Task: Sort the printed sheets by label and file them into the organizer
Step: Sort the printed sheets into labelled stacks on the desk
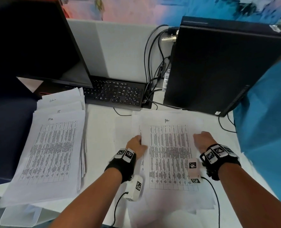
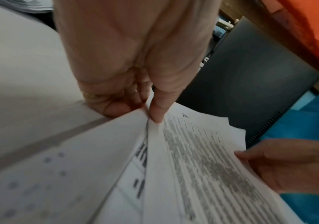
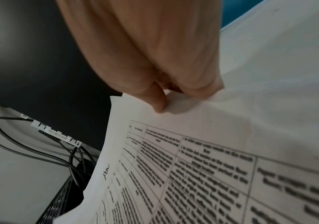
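A printed sheet [image 1: 169,155] with a table and a handwritten label at its top lies uppermost on a loose pile in front of me. My left hand [image 1: 137,144] pinches its left edge [image 2: 153,128] between thumb and fingers. My right hand [image 1: 202,140] pinches its right edge [image 3: 174,104]. At the left lie sorted stacks [image 1: 54,153], fanned so that three handwritten labels show. I cannot pick out an organizer with certainty.
A black keyboard [image 1: 118,94] and a dark monitor [image 1: 31,40] stand at the back left. A black computer tower [image 1: 218,66] with cables [image 1: 152,66] stands at the back right. Blue cloth [image 1: 267,145] borders the table's right edge. A clear plastic sleeve [image 1: 19,216] pokes out under the left stacks.
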Motion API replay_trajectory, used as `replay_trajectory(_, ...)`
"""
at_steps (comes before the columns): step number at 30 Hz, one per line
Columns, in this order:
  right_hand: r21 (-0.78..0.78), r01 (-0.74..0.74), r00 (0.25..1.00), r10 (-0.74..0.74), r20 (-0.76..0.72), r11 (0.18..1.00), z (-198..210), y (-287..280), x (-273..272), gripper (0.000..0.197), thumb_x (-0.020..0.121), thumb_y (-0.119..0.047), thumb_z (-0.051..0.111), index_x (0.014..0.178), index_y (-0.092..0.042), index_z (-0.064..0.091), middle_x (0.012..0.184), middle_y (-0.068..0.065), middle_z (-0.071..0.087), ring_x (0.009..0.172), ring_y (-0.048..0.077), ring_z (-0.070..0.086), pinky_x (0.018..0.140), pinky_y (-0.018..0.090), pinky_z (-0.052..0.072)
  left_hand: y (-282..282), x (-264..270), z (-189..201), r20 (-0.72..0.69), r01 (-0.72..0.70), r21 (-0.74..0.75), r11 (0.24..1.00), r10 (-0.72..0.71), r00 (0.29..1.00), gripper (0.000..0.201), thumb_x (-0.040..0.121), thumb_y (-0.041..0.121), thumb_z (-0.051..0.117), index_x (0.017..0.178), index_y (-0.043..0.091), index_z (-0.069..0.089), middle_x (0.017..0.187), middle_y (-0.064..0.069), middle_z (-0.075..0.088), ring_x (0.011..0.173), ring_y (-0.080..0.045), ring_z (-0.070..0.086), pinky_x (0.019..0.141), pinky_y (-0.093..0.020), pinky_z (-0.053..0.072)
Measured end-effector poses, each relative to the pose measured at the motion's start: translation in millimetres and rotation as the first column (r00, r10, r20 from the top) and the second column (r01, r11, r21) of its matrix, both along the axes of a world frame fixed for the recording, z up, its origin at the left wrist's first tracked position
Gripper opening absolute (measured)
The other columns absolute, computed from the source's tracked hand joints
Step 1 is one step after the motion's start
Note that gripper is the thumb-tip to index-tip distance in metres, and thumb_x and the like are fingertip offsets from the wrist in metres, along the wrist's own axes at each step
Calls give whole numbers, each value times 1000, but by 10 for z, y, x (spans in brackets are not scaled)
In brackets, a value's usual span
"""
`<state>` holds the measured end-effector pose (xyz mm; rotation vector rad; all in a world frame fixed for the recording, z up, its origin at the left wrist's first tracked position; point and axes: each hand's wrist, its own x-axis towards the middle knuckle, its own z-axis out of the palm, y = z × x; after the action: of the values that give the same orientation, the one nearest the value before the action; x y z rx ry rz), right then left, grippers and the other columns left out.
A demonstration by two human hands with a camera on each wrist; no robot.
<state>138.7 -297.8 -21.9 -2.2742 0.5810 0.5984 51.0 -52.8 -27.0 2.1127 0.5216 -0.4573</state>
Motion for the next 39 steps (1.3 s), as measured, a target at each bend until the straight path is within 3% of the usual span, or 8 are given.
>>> replay_trajectory(3,15,-4,1000,4,-18,1000,-87,-34,85,44,97,-18,44,134,5,41,133,22,49,105,29,51,79,29,36,-20,-61,-74,72,95,62,994,-99,993,18,77,2,54,94,5,62,91,-2,61,87,-25,60,72,-24,44)
replay_trajectory(8,98,51,996,-43,-74,994,26,9,94,62,93,-21,55,144,0,28,144,16,40,128,32,43,95,34,39,0,-133,-161,247,239,155,958,-272,930,38,80,-9,57,102,19,71,146,-4,37,140,-19,26,113,-22,19)
replay_trajectory(14,268,108,991,-83,-104,957,4,7,60,72,91,-11,59,150,-10,18,156,7,24,141,29,29,115,39,26,-67,-163,34,178,224,-74,972,-208,962,54,89,16,61,137,20,37,138,-3,50,112,-16,55,93,-22,42)
replay_trajectory(19,468,219,975,-204,-83,856,-14,5,50,50,84,-5,68,127,-9,42,121,6,59,102,27,62,87,36,51,-77,-172,26,270,126,-209,970,-67,961,19,90,7,57,107,16,59,90,7,61,81,-13,56,69,-18,43)
replay_trajectory(23,538,139,987,-163,-3,831,47,3,2,22,86,-11,68,105,-14,57,98,6,66,65,10,58,48,18,42,37,-222,61,175,-32,-389,921,108,979,31,91,10,58,121,16,57,112,3,67,102,-13,62,92,-29,48)
replay_trajectory(29,417,69,992,-107,68,906,120,26,15,20,92,-15,58,104,1,59,79,7,62,67,22,56,63,30,46,195,-112,-9,233,-126,-73,989,140,962,30,99,29,43,122,12,52,118,-1,56,112,-21,53,98,-30,40)
replay_trajectory(35,316,16,999,1,-53,949,-95,-48,20,57,85,-16,67,136,0,44,134,10,54,117,28,55,102,37,44,260,-39,-33,149,-208,6,978,205,968,39,91,11,53,129,9,46,109,-7,60,100,-22,55,87,-22,38)
replay_trajectory(39,380,12,997,16,-71,925,-972,-452,310,78,63,-33,78,132,-10,48,137,9,54,121,29,55,105,49,42,239,-35,-90,235,-228,20,973,217,947,26,85,3,55,108,12,61,90,2,58,85,-15,55,77,-16,37)
